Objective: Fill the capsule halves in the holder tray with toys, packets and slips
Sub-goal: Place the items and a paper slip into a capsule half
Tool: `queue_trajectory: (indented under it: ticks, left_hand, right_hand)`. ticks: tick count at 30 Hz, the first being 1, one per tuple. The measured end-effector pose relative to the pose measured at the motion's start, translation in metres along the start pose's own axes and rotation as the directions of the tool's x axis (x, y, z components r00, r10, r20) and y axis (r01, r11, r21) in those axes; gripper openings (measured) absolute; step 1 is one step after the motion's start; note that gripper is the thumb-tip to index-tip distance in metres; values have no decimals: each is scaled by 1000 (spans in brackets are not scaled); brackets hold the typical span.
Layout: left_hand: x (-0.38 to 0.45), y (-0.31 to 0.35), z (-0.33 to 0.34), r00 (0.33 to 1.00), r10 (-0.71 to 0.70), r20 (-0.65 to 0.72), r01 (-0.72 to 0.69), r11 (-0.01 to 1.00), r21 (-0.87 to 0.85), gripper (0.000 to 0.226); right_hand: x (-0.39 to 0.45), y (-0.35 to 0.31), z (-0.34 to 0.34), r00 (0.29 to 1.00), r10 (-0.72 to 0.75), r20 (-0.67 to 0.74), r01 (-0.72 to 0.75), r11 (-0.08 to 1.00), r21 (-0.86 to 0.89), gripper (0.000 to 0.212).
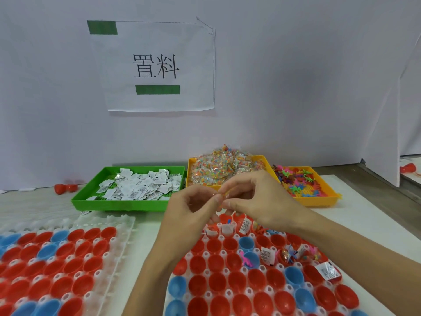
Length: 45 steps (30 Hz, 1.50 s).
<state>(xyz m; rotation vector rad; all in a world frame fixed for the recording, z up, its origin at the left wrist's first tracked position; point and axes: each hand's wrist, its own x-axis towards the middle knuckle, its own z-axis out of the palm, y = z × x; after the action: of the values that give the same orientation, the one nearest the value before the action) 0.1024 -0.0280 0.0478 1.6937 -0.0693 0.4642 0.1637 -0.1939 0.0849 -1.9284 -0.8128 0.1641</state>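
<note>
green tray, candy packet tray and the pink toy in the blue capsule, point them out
green tray (118,202): head view, front wall.
candy packet tray (188,172): head view, yellow left wall.
pink toy (245,259): head view, its body, in a blue capsule half.

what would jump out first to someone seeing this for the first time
Two holder trays packed with red and blue capsule halves fill the foreground. Both hands, left and right, pinch something small above the right tray. Behind sit a green tray of slips and a wall sign.

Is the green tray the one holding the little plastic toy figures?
No, the green tray holds white paper slips; the toy figures lie in the far-right yellow tray.
</note>
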Motion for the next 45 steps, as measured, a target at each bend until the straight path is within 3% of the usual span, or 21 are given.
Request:
queue_trajectory:
  ticks: [6,9,14,17,23,29,36,45]
  left_hand:
    - [0,-2,8,989,-32,-143,36,999,25,8]
    - [0,-4,11,974,-11,-226,32,996,87,15]
    - [0,-7,9,950,170,-261,-76,939,335,22]
    - [-1,-6,8,938,268,-222,-148,884,443,14]
    - [-3,-3,4,992,119,-47,-106,970,221,9]
    - [-2,-3,3,997,4,-83,-4,1000,-6,20]
    - [-3,-4,3,999,44,-4,-44,997,59,6]
    - [-3,-9,2,996,45,74,-54,991,125,10]
  right_hand:
    - [2,1,9,989,47,-138,-63,992,-111,9]
    - [3,1,13,984,93,-152,-100,994,-37,7]
    - [6,-5,20,986,100,-136,-96,995,35,9]
    - [10,-7,24,978,111,-178,-108,994,22,10]
    - [8,-4,19,970,136,-199,-136,991,17,3]
    - [3,-2,13,974,101,-203,-87,993,75,12]
    - [1,0,17,964,90,-250,-75,995,69,5]
    - [-5,-7,5,997,12,-81,-25,987,-158,6]
